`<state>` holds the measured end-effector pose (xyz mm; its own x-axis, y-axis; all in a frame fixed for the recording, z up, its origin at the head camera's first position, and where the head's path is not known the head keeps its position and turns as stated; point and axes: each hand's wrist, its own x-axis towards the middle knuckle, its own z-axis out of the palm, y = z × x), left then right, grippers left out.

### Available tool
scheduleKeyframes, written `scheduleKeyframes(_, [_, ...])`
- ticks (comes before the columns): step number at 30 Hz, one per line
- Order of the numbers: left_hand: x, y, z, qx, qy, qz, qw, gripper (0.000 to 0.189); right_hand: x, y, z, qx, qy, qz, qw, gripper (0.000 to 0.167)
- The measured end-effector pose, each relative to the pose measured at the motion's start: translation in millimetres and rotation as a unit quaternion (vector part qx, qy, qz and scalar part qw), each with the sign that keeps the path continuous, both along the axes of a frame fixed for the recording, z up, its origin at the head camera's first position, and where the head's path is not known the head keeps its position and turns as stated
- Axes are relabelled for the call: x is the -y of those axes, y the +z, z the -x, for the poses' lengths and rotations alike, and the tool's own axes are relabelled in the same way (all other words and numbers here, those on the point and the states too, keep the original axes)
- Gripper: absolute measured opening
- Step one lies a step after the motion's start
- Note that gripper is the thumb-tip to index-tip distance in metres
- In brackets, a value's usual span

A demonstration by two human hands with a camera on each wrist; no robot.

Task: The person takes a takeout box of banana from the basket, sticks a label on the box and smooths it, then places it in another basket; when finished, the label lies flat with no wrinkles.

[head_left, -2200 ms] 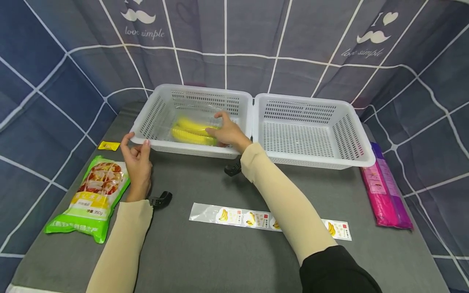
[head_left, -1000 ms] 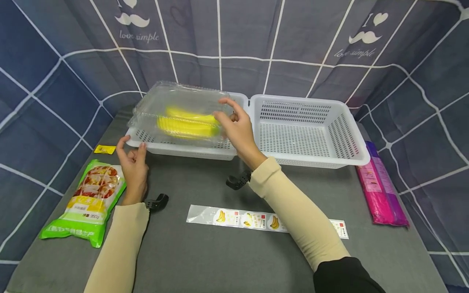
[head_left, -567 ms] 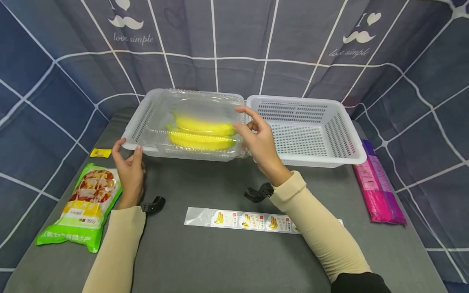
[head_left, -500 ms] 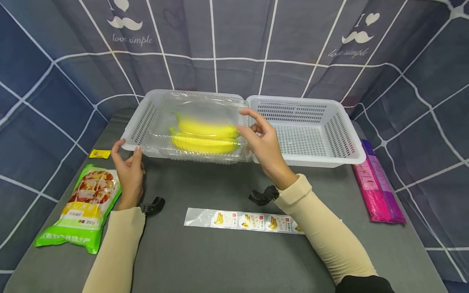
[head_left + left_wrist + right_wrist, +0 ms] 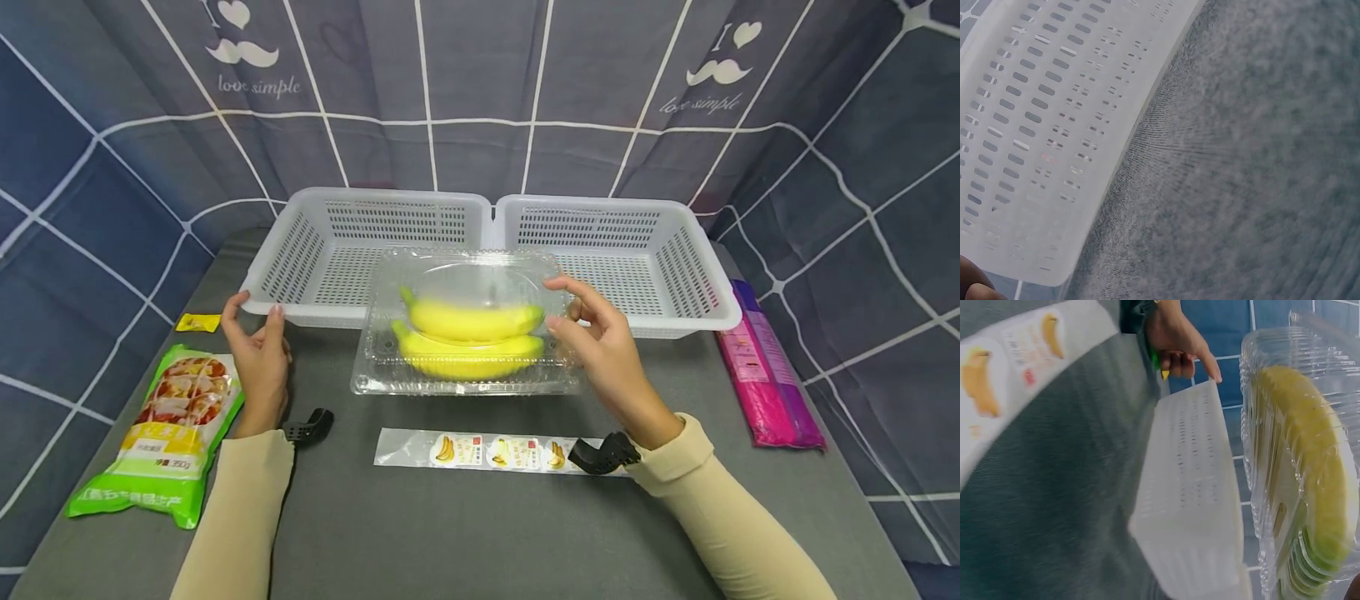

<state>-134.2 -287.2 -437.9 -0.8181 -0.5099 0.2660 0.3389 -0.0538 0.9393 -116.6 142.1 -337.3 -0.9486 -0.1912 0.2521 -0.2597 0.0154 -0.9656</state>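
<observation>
My right hand (image 5: 603, 350) grips the right end of a clear plastic clamshell box (image 5: 480, 275), lifted in front of two white baskets. Inside lie two yellow bananas (image 5: 472, 357) with green tips. In the right wrist view the box (image 5: 1260, 356) is above the table, level with the basket rim. My left hand (image 5: 258, 367) pinches the front left corner of the left basket (image 5: 300, 250), index finger and thumb at its rim. The left wrist view has that basket's perforated wall (image 5: 1029, 81), with fingertips (image 5: 972, 281) at its lower corner.
The right basket (image 5: 637, 271) holds nothing. A strip of banana labels (image 5: 487, 450) lies in front. At left are a green food bag (image 5: 168, 425) and a small yellow packet (image 5: 198, 322). A pink-purple package (image 5: 772, 375) lies at right, with a checked curtain (image 5: 480, 83) behind.
My right hand has lifted the clamshell box of bananas out of the left basket and brought it right and toward me. The left hand has stayed at the basket's corner.
</observation>
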Motion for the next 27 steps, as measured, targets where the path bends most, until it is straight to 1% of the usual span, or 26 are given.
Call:
scheduleKeyframes(2, [-0.8,2.9,-1.3,0.002,-0.002,0.003,1.0,0.055,-7,-5.0,-6.6,0.0,-0.001,0.003,1.0,0.044])
scheduleKeyframes(4, [-0.6,2.5,-1.1,0.003,0.0,0.003,1.0,0.055,-14,-10.3,-13.5,-0.002,-0.003,0.004,1.0,0.045])
scheduleKeyframes(6, [-2.7,6.2,-2.9,0.005,0.001,0.005,1.0,0.055,-19,-15.2,-20.7,-0.01,0.001,0.009,0.9999,0.046])
scheduleKeyframes(9, [-4.6,9.3,-4.5,0.013,0.002,0.011,0.9998,0.055,-26,-25.7,-30.5,-0.038,0.017,0.02,0.9989,0.045])
scheduleKeyframes(11, [-5.0,10.7,-4.9,0.022,0.004,0.014,0.9997,0.055,-30,-34.1,-35.8,-0.048,0.033,0.026,0.998,0.044])
scheduleKeyframes(12, [-4.0,9.2,-4.2,0.025,0.006,0.015,0.9996,0.055,-32,-38.9,-37.9,-0.049,0.039,0.025,0.9977,0.044])
scheduleKeyframes(16, [2.2,-1.4,1.3,0.032,0.011,0.009,0.9994,0.056,-42,-56.6,-42.9,-0.045,0.048,0.015,0.9977,0.043])
scheduleKeyframes(19, [3.2,-3.1,1.4,0.032,0.011,0.009,0.9994,0.056,-48,-66.5,-44.7,-0.051,0.039,0.004,0.9979,0.044])
scheduleKeyframes(22, [2.1,-1.8,0.5,0.033,0.016,0.014,0.9992,0.056,-53,-74.6,-46.5,-0.064,0.029,-0.007,0.9975,0.046])
scheduleKeyframes(24, [0.4,1.0,-0.8,0.033,0.02,0.018,0.9991,0.056,-55,-79.2,-48.2,-0.066,0.029,-0.006,0.9974,0.046])
scheduleKeyframes(27, [-3.2,8.6,-3.7,0.032,0.018,0.021,0.9991,0.056,-57,-85.2,-49.6,-0.063,0.032,-0.004,0.9975,0.046])
